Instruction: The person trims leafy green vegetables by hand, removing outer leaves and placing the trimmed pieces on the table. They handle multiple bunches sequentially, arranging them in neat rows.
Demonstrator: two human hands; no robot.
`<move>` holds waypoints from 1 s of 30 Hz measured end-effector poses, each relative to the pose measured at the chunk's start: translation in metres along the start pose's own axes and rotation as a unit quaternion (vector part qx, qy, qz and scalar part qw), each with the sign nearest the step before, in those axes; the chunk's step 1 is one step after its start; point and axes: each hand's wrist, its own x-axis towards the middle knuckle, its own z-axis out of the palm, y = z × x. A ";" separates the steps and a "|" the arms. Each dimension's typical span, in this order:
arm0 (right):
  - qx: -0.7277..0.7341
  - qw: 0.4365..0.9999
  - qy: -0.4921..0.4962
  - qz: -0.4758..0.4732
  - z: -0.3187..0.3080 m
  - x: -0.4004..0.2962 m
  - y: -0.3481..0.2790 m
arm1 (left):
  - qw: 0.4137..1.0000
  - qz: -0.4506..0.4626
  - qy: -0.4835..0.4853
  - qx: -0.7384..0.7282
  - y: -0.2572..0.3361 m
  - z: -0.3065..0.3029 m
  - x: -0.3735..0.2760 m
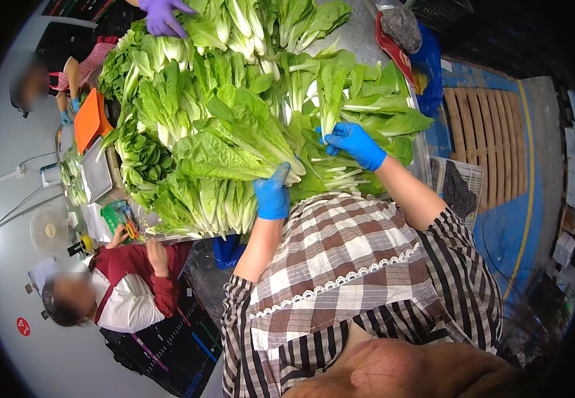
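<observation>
A bunch of long leafy greens, like loose-leaf lettuce, is gripped by its pale stem ends in my left hand, which wears a blue glove. Its leaves fan out up and to the left over the pile. My right hand, gloved in the same blue, pinches one leaf near the base of its stem; the leaf points away from me. Loose leaves lie beyond and to the right of that hand. Just in front of my checked apron are more leaves and pale stems.
Greens in rows cover much of the metal table. A purple-gloved hand reaches in at the top. To the left are a co-worker by scissors, an orange board and a fan. A wooden pallet lies right.
</observation>
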 end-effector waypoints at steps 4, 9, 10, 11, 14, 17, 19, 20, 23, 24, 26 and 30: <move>0.009 1.000 0.008 -0.002 0.021 -0.012 -0.015 | 0.996 -0.035 -0.058 0.065 0.002 -0.006 0.010; -0.025 0.997 -0.035 -0.061 0.051 -0.018 -0.021 | 0.995 -0.043 -0.071 0.064 -0.006 -0.004 0.012; -0.044 0.996 -0.044 -0.060 0.055 -0.017 -0.023 | 0.997 -0.038 -0.061 0.027 -0.007 -0.002 0.009; -0.074 0.994 -0.040 -0.073 0.059 -0.016 -0.023 | 0.998 -0.033 -0.050 -0.010 -0.007 -0.001 0.007; -0.180 0.978 -0.031 -0.106 0.060 -0.013 -0.021 | 0.994 -0.056 -0.090 -0.022 -0.012 -0.010 0.006; -0.283 0.952 -0.034 -0.113 0.062 -0.013 -0.025 | 0.992 -0.070 -0.105 0.002 -0.016 -0.012 0.009; -0.318 0.941 -0.032 -0.111 0.068 -0.018 -0.036 | 0.992 -0.074 -0.099 0.018 -0.016 -0.010 0.009; -0.324 0.939 -0.034 -0.112 0.068 -0.019 -0.035 | 0.993 -0.074 -0.092 0.020 -0.016 -0.009 0.009; -0.306 0.945 -0.033 -0.115 0.069 -0.017 -0.032 | 0.995 -0.064 -0.075 0.024 -0.014 -0.009 0.009; -0.273 0.955 -0.033 -0.109 0.069 -0.016 -0.027 | 0.996 -0.059 -0.066 0.025 -0.012 -0.009 0.007; -0.218 0.972 -0.024 -0.087 0.067 -0.017 -0.023 | 0.996 -0.063 -0.058 0.028 -0.010 -0.006 0.006; -0.105 0.993 -0.015 -0.054 0.074 -0.023 -0.019 | 0.991 -0.084 -0.029 0.101 -0.009 -0.016 0.008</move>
